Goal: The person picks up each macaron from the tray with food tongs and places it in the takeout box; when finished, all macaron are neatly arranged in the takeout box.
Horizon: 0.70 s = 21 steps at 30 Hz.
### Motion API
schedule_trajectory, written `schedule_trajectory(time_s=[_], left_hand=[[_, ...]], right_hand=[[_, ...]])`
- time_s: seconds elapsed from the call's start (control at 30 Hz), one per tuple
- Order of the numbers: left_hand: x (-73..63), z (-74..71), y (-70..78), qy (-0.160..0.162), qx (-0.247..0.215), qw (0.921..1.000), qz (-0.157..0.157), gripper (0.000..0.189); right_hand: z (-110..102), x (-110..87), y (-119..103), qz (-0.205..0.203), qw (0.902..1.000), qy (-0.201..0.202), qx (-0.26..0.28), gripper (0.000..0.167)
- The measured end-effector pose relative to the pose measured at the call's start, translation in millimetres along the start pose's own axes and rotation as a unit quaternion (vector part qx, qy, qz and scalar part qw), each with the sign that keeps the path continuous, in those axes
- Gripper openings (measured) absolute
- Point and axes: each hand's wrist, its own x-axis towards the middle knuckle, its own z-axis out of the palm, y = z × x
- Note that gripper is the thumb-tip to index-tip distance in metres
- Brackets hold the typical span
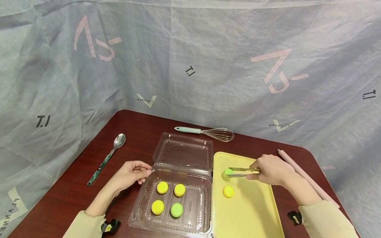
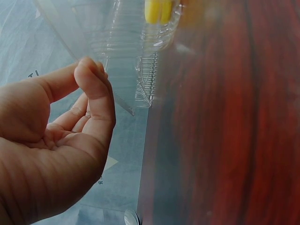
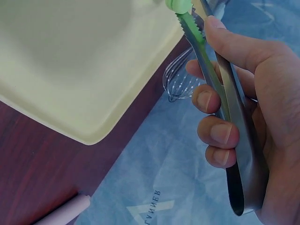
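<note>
My right hand point(image 1: 272, 170) grips metal tongs point(image 3: 225, 89), their serrated tips on either side of a green macaron point(image 1: 227, 174) at the yellow tray's left part. Nearer me on that tray point(image 1: 247, 218) lies a yellow macaron point(image 1: 228, 191). With thumb and forefinger, my left hand point(image 1: 132, 173) pinches the left edge of a clear plastic box point(image 1: 196, 211), near its hinge. The box's lid point(image 1: 183, 152) is folded back. Inside sit several yellow macarons point(image 1: 157, 207) and one green macaron point(image 1: 176, 210). In the left wrist view, fingertips point(image 2: 89, 70) touch the clear plastic.
A whisk point(image 1: 205, 131) lies behind the lid. To the left is a spoon point(image 1: 107, 158) with a green patterned handle. A pale pink rod point(image 1: 309, 180) lies beyond the tray at the right. Grey cloth point(image 1: 208, 59) hangs behind the dark red table point(image 1: 134, 129).
</note>
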Motion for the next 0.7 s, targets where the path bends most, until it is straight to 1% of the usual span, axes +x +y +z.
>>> schedule_trajectory(time_s=[0.07,0.1,0.2,0.27,0.3,0.37,0.47,0.5,0.57,0.6,0.7], left_hand=[[0.1,-0.2,-0.3,-0.001,0.000,1.0000,0.002,0.027],[0.2,-0.4,-0.5,-0.002,0.000,1.0000,0.003,0.027],[0.2,-0.6,-0.5,-0.002,0.001,1.0000,0.003,0.027],[0.1,-0.6,-0.4,-0.002,0.001,1.0000,0.003,0.027],[0.0,-0.5,-0.3,-0.002,0.001,1.0000,0.002,0.027],[0.0,-0.4,-0.3,-0.002,0.002,1.0000,0.002,0.027],[0.1,-0.1,-0.7,0.000,0.003,1.0000,0.001,0.027],[0.1,0.0,-0.9,0.000,0.003,1.0000,0.001,0.027],[0.2,0.2,-1.1,0.000,0.004,1.0000,0.000,0.027],[0.2,0.2,-1.2,0.001,0.004,1.0000,-0.001,0.028],[0.3,0.2,-1.4,0.002,0.005,1.0000,-0.001,0.028]], right_hand=[[-2.6,-0.3,-0.8,-0.006,1.0000,0.005,-0.002,0.052],[-4.3,-0.3,-1.4,-0.005,0.9999,0.008,-0.007,0.046],[-9.6,-1.2,-4.7,0.018,0.9988,0.012,-0.044,0.027],[-13.6,-1.8,-7.7,0.035,0.9970,0.014,-0.068,0.019],[-15.8,-2.1,-9.4,0.039,0.9959,0.015,-0.081,0.019],[-19.1,-2.2,-11.9,0.038,0.9947,0.020,-0.093,0.031],[-24.2,-1.3,-15.2,0.017,0.9959,0.031,-0.084,0.048],[-26.0,-1.0,-16.3,0.011,0.9963,0.034,-0.079,0.050],[-29.9,-0.2,-18.9,0.000,0.9972,0.036,-0.065,0.050],[-32.1,0.1,-20.5,-0.003,0.9977,0.035,-0.057,0.047],[-37.8,1.1,-25.2,-0.005,0.9985,0.031,-0.044,0.032]])
